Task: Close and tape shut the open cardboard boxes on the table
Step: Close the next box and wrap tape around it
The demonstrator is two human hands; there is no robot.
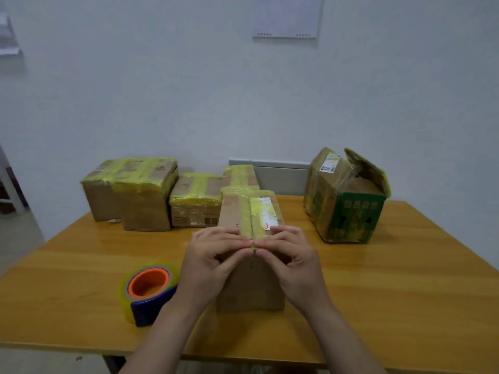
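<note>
Where a taped box (251,288) stands — wooden table (378,292), white wall (189,90).

Little can be read. The shipping label (266,215) on top of the centre box (251,287) carries a red mark shaped like a "J" at its near corner; its printed lines are too blurred to read. A white sticker (328,163) on the raised flap of the open green box (353,220) shows a dark square code, and that box's green end bears four pale characters, illegible. The small taped box (194,218) has unreadable printed symbols low on its front. The sheet (286,20) on the wall shows only blurred dots.
</note>
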